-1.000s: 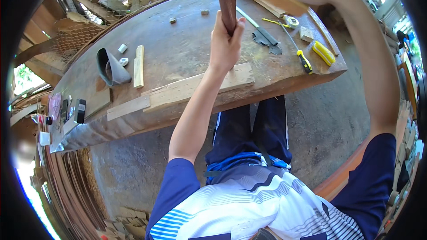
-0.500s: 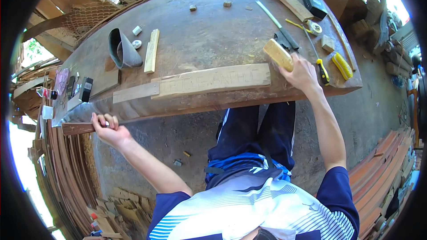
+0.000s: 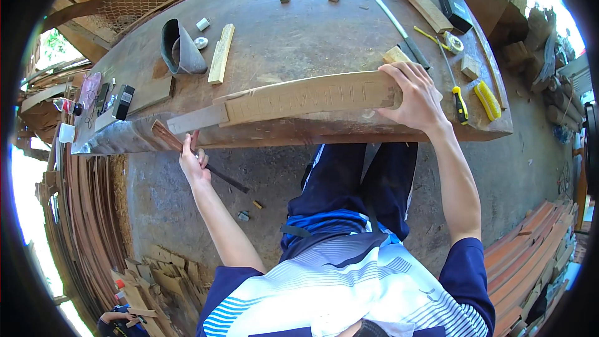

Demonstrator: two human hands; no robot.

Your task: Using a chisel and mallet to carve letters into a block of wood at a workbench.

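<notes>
A long tan wooden board with carved marks lies along the bench's near edge, a narrower greyish strip at its left end. My right hand is closed on the board's right end, thumb on the near side and fingers over the far side. A pale wooden block sits just behind that hand, partly hidden. My left hand is closed round a reddish-brown wooden piece, beside the strip's end; a dark bar sticks out on the other side of the fist.
On the bench stand a bent grey metal sleeve and a pale wood strip. To the right lie a yellow-handled screwdriver, a yellow brush-like thing, a tape measure and a black box. Planks are stacked at lower right.
My right hand has let go of the pale block and taken the board's right end, which now looks raised or tilted. My left hand has moved right with the reddish-brown piece, now turned.
</notes>
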